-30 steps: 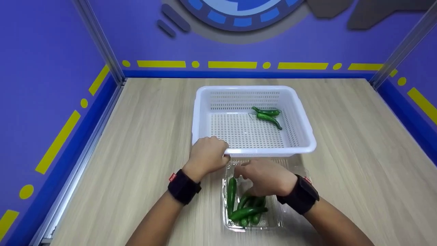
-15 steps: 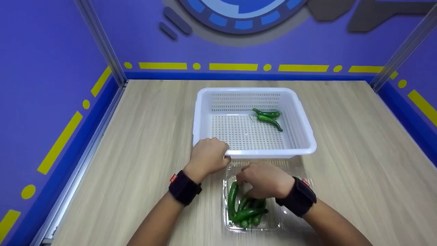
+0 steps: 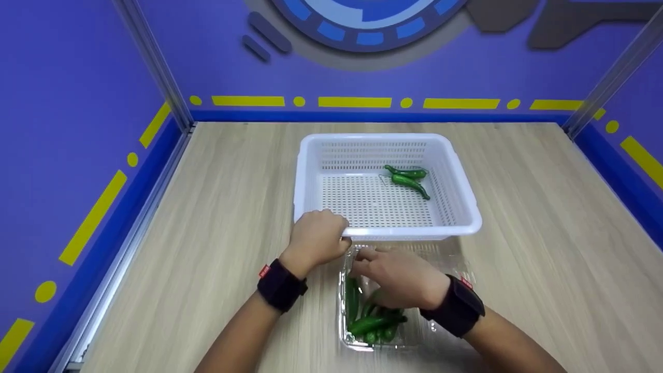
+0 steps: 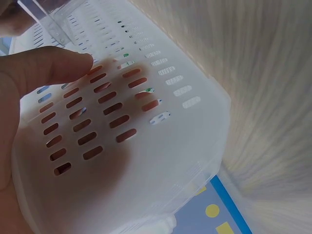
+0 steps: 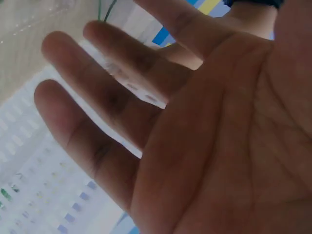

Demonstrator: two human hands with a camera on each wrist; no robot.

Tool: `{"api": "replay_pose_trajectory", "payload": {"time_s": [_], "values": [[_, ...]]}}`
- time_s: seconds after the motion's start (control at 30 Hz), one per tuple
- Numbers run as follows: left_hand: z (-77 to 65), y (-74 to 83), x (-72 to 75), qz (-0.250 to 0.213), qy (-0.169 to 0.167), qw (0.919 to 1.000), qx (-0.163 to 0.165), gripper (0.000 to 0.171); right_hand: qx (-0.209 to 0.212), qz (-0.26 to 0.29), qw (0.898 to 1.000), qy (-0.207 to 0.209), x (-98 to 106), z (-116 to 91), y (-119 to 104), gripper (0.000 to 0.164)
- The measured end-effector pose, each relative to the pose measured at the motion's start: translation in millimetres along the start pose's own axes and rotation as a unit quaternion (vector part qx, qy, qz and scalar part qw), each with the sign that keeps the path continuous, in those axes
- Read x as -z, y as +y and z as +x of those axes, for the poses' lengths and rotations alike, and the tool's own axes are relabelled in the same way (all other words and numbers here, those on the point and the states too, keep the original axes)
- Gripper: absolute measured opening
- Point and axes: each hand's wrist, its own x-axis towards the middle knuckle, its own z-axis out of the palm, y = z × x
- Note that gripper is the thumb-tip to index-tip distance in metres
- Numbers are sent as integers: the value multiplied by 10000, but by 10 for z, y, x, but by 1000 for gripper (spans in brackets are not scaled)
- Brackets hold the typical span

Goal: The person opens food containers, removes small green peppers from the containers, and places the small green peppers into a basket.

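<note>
A pale wood-grain surface (image 3: 233, 181) fills the lower and middle frame, its grain running mostly toward the top. Purple-blue panels enclose it: the back wall (image 3: 217, 62) across the top, the left wall (image 3: 52, 103) and the right wall (image 3: 642, 103) at the sides, marked with yellow dashes and dots. Metal posts (image 3: 153, 62) stand in the upper left and upper right corners, and a round blue emblem (image 3: 362, 26) is cut off at top centre.

The white basket (image 3: 388, 231) sits at centre, its long axis left to right. In its upper right part lie two peppers: the upper pepper (image 3: 406, 172) nearly level, the lower pepper (image 3: 411, 185) slanting, its dark tip pointing down and right.

The clear container (image 3: 342, 311) is at lower centre, just below the basket. Inside, the long pepper (image 3: 351, 300) runs up and down along the left wall; the crosswise pepper (image 3: 369, 325) lies over others, tilting slightly up to the right.

The left hand (image 3: 319, 235) grips the basket's near-left rim, thumb outside. The right hand (image 3: 406, 277) is over the container, visible fingers extended and apart, palm bare; whether a fingertip touches a pepper, I cannot tell.
</note>
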Motion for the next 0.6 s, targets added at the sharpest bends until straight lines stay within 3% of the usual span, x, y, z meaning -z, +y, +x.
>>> {"api": "replay_pose_trajectory", "payload": {"time_s": [0.23,0.6], "values": [[8,2,10,51,-39,10000,8,35,-87,-72,9999,-54,50,-27,-64,42],[6,6,-4,88,15,10000,-5,36,130,147,9981,-590,-35,25,-32,44]]}}
